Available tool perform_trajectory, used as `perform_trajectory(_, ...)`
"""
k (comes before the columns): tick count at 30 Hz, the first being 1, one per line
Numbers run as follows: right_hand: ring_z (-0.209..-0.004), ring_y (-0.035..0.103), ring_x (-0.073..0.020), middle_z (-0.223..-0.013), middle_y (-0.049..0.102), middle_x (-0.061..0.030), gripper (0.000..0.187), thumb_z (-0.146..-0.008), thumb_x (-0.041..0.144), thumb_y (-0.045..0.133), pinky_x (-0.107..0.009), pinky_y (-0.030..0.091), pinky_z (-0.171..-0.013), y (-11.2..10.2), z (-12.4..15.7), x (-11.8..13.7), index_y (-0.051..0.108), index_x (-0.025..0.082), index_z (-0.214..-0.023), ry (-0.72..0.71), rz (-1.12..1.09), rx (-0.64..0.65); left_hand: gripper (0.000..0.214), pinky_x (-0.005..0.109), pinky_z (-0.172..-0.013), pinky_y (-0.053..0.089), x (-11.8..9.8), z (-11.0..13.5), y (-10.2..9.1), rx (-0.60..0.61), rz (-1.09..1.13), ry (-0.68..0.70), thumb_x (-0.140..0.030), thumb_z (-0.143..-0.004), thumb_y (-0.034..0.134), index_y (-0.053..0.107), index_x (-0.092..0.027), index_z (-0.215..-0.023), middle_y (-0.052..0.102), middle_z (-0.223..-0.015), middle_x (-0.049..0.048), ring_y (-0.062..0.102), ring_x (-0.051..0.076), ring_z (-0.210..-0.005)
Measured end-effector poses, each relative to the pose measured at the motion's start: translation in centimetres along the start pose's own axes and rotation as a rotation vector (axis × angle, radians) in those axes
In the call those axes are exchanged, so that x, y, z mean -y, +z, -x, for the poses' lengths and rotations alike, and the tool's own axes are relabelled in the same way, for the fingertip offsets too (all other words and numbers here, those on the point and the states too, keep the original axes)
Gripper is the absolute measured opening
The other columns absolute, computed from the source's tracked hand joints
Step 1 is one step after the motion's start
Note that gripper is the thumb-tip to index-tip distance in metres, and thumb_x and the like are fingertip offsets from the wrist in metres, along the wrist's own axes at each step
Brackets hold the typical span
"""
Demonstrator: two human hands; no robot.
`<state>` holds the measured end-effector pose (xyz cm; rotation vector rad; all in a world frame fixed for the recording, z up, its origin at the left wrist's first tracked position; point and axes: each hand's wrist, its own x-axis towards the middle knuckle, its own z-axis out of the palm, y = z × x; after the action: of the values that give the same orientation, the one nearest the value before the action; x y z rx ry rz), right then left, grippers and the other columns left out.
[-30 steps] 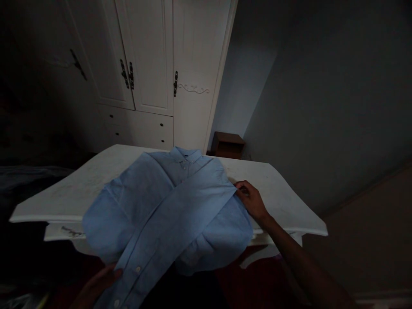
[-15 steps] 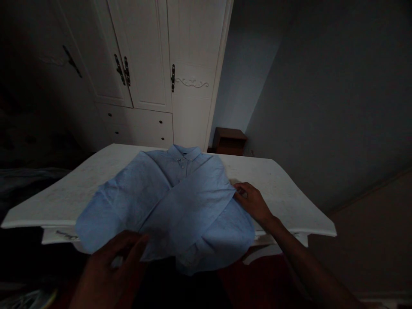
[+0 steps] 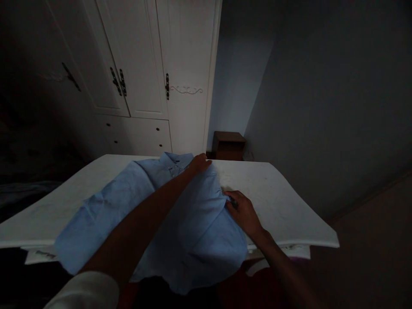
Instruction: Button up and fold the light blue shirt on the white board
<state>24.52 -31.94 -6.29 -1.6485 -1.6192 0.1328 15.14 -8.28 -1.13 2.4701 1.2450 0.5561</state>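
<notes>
A light blue collared shirt (image 3: 196, 231) lies front up across the white table, its lower edge hanging over the near side. My left arm reaches across the shirt's front, and my left hand (image 3: 198, 164) is at the shoulder right of the collar, its fingers closed on the cloth there. Part of the shirt's front and button line is hidden under that forearm. At the shirt's right side, my right hand (image 3: 243, 211) pinches a bit of the fabric between thumb and fingers.
The white table (image 3: 273, 201) has a curved front edge. Behind it stands a white wardrobe (image 3: 189, 120) with dark handles and drawers. A small brown cabinet (image 3: 229, 146) sits in the far corner beside a grey wall. The room is dim.
My left hand has moved from the shirt's near lower edge up and across to the shoulder by the collar. My right hand keeps its pinch at the side. The view has shifted slightly.
</notes>
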Motion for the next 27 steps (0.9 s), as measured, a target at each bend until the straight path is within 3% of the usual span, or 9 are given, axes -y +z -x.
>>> perform_trajectory(6,-0.097,0.067,-0.0247,-0.105,0.072,-0.0100,0.025,-0.092,0.020,0.049,-0.041,0.051,-0.090,-0.3,0.7,0.6,0.069,0.018,-0.107,0.039,0.168,-0.019,0.017,0.029,-0.094,0.050,1.1,-3.7,2.4,0.101,-0.003,0.047,-0.029,-0.077,0.072,0.074,-0.018,-0.090,0.072,-0.107,0.0068,0.066,0.023,-0.106)
perform_trajectory(10,-0.090,0.069,-0.0234,-0.098,0.075,-0.0063,0.022,-0.093,0.021,0.050,-0.039,0.051,-0.085,-0.6,1.1,0.9,0.071,0.022,-0.099,0.052,0.246,-0.038,0.018,0.036,-0.093,0.052,2.0,-4.5,3.6,0.128,0.030,0.030,-0.030,-0.085,0.068,0.071,-0.016,-0.095,0.071,-0.106,0.0068,0.066,0.020,-0.101)
perform_trajectory(14,-0.084,0.069,-0.0233,-0.094,0.076,-0.0054,0.022,-0.094,0.024,0.051,-0.038,0.048,-0.082,-0.6,1.8,1.1,0.072,0.023,-0.098,0.059,0.335,-0.076,0.026,0.044,-0.091,0.053,2.3,-4.1,4.5,0.087,0.056,-0.022,-0.036,-0.092,0.060,0.066,-0.014,-0.105,0.068,-0.112,0.0087,0.065,0.020,-0.102)
perform_trajectory(20,-0.080,0.068,-0.0234,-0.092,0.076,-0.0079,0.026,-0.097,0.029,0.047,-0.038,0.046,-0.079,-0.4,2.3,1.2,0.071,0.021,-0.102,0.065,0.446,-0.097,0.023,0.028,-0.088,0.052,1.8,-2.5,4.9,0.003,0.076,-0.057,-0.031,-0.089,0.059,0.072,-0.019,-0.104,0.074,-0.108,0.0066,0.067,0.019,-0.101)
perform_trajectory(24,-0.080,0.066,-0.0242,-0.091,0.073,-0.0118,0.028,-0.096,0.023,0.044,-0.039,0.047,-0.078,-0.8,2.2,1.1,0.068,0.017,-0.109,0.112,0.491,-0.132,0.028,0.029,-0.088,0.050,1.3,-1.7,4.7,-0.009,0.026,-0.042,-0.037,-0.091,0.055,0.071,-0.019,-0.104,0.072,-0.111,0.0076,0.066,0.021,-0.104)
perform_trajectory(27,-0.084,0.063,-0.0247,-0.093,0.070,-0.0128,0.026,-0.094,0.016,0.041,-0.039,0.048,-0.079,-1.5,2.3,1.2,0.067,0.017,-0.101,0.031,0.504,-0.136,0.032,0.034,-0.090,0.049,0.9,-1.3,4.6,0.002,-0.035,-0.011,-0.039,-0.093,0.051,0.069,-0.017,-0.107,0.070,-0.113,0.0107,0.064,0.025,-0.107)
